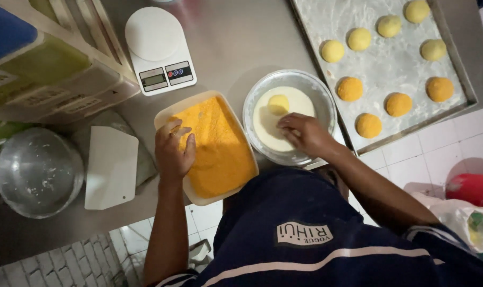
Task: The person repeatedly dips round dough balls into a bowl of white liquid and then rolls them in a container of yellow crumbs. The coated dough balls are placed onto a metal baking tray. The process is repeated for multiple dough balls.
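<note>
My left hand (173,150) rests at the near-left edge of the cream tray (166,118) of orange breadcrumbs (220,146), fingers (178,129) loosely curled with their tips in the crumbs, pinching nothing that I can see. My right hand (304,133) hangs over the glass bowl (322,93) of white batter (268,125), fingers drawn together and pointing down at the liquid; whether they touch it I cannot tell. One pale yellow dough ball (278,103) sits in the batter just beyond my right fingertips, apart from them. Tray and bowl stand side by side on the steel bench (236,42), touching or nearly so. Further out, past my right hand — a floured metal baking sheet (369,69) holding five pale, uncoated balls (359,39) on its far side and four orange crumbed balls (399,104) nearer to me. Beyond my left hand, a white kitchen scale (159,50). Outward of my left hand, a white plastic scraper (111,167) lying flat, then an empty metal bowl (38,172) dusted with flour.
</note>
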